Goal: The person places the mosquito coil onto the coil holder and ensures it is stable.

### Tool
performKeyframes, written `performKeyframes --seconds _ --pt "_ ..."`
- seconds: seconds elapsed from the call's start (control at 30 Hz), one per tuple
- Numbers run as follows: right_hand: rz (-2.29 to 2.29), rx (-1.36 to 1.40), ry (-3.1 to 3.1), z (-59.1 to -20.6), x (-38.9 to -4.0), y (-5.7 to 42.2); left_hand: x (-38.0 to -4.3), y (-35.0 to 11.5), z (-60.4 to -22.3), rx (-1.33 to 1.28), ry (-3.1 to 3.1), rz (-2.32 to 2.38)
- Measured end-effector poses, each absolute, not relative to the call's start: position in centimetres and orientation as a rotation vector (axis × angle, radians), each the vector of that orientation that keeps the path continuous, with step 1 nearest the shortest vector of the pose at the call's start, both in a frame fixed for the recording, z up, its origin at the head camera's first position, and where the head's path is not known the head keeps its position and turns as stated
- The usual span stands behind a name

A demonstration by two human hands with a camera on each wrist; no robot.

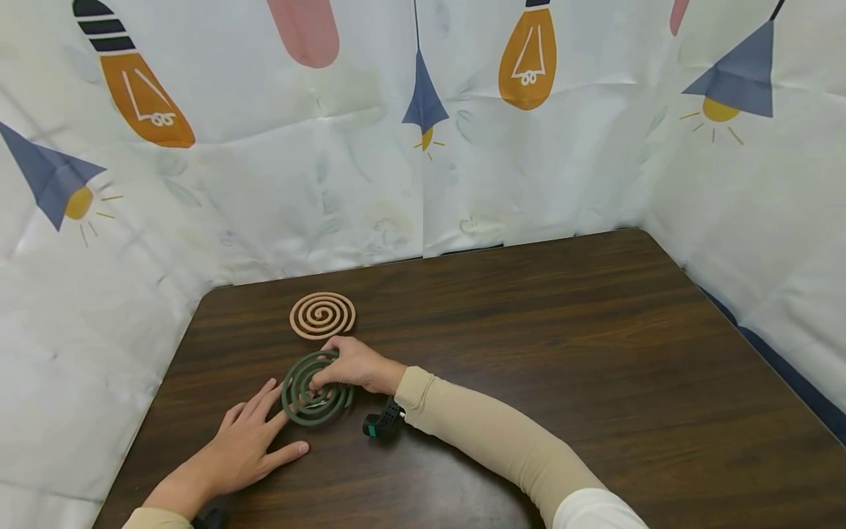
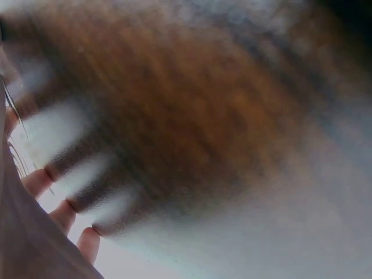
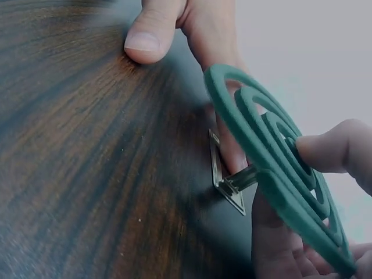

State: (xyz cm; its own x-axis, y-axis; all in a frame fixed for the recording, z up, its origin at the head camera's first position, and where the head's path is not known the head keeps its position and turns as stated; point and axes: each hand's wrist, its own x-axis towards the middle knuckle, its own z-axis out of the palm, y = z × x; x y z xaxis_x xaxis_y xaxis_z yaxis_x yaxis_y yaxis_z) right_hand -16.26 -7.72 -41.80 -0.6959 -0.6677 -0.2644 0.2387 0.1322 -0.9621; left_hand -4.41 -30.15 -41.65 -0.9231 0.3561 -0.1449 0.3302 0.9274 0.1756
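Observation:
A green mosquito coil (image 3: 225,103) is pinched in my right hand (image 1: 357,365), thumb on the upper face and other fingers beneath. It is tilted in the right wrist view. Under it, a small metal coil stand (image 3: 233,187) lies on the dark table, its upright prong reaching the coil's underside. My left hand (image 1: 241,448) rests on the table with fingers spread; its index finger runs under the coil to the stand. In the left wrist view only the left fingertips (image 2: 38,182) show, against the blurred table.
A tan mosquito coil (image 1: 322,314) lies flat on the brown wooden table (image 1: 562,338), just beyond the green one. Patterned white cloth (image 1: 370,191) hangs behind and at both sides of the table. A black wrist camera (image 1: 383,421) sits below my right wrist.

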Motion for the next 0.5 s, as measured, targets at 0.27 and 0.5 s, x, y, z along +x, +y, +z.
performKeyframes --seconds 0.27,0.5 --pt "-1.596 -0.470 1.801 -41.52 -16.45 -7.81 -4.39 -30.10 -41.61 0.514 2.910 0.227" --pt "-1.490 -0.531 1.913 -41.16 -16.76 -7.93 -4.40 -30.06 -41.62 0.518 2.910 0.218"
